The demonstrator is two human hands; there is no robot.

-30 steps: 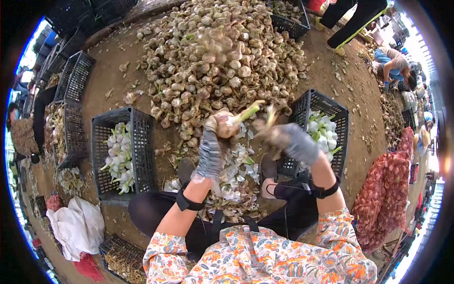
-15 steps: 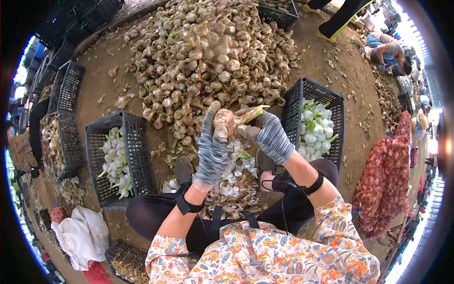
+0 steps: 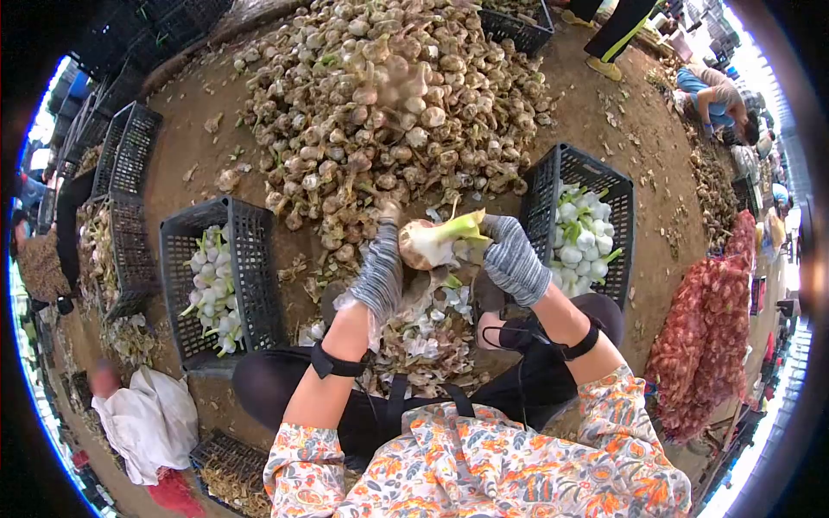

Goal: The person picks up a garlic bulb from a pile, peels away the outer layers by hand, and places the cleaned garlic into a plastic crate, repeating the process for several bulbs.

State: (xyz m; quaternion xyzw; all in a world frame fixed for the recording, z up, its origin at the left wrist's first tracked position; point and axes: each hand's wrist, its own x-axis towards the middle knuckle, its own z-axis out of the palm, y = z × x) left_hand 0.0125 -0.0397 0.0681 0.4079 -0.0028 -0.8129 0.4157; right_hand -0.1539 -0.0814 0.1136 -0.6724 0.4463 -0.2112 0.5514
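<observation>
A garlic bulb (image 3: 423,247) is between my gloved hands, its pale green-white stem pointing up to the right. White flesh shows along its upper side and brown skin on its lower left. My right hand (image 3: 514,263), in a grey striped glove, is closed around the stem side. Against the bulb's left side, my left hand (image 3: 380,268) in a matching glove curls round it; its fingertips are blurred and partly hidden. Beyond my hands rises a heap of unpeeled garlic (image 3: 380,129). Loose skins (image 3: 423,345) litter the ground between my feet.
Black crates with white garlic stand on the left (image 3: 246,285) and right (image 3: 617,233). Red net sacks (image 3: 704,337) lie at the far right, a white sack (image 3: 147,423) at lower left. More crates (image 3: 129,242) line the left. Other people are at the edges.
The garlic bulb has turned, bringing its white side and stem into view. My left hand has rotated edge-on and moved slightly lower; my right hand has shifted slightly right.
</observation>
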